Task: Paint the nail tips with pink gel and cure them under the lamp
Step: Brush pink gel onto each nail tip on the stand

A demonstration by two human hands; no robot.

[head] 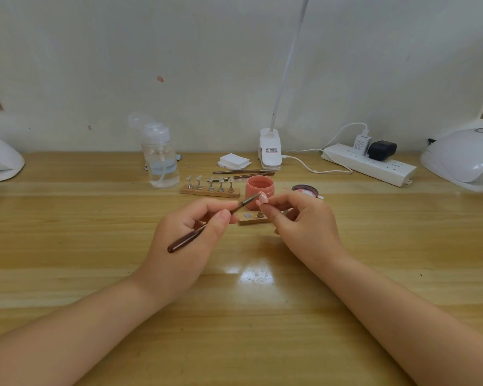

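Observation:
My left hand point(195, 227) grips a brown-handled gel brush point(207, 227), bristles pointing right and touching a pink nail tip point(263, 198). My right hand point(299, 218) pinches that nail tip on its small stand, just in front of the open pink gel jar point(259, 192). Below the tip lies a short wooden holder point(253, 220) with one metal stand on it. Behind, a longer wooden holder point(210, 191) carries several clear nail tips on stands. The jar's lid point(306, 190) lies to the right. White curing lamps sit at the far right point(463, 160) and far left point(0, 162).
A clear pump bottle point(161, 160) stands at the back left of centre. Two spare brushes point(240, 174), a stack of white wipes point(233, 160), a clip-on desk lamp point(271, 151) and a power strip point(368, 164) with cables line the back of the wooden table point(95, 232).

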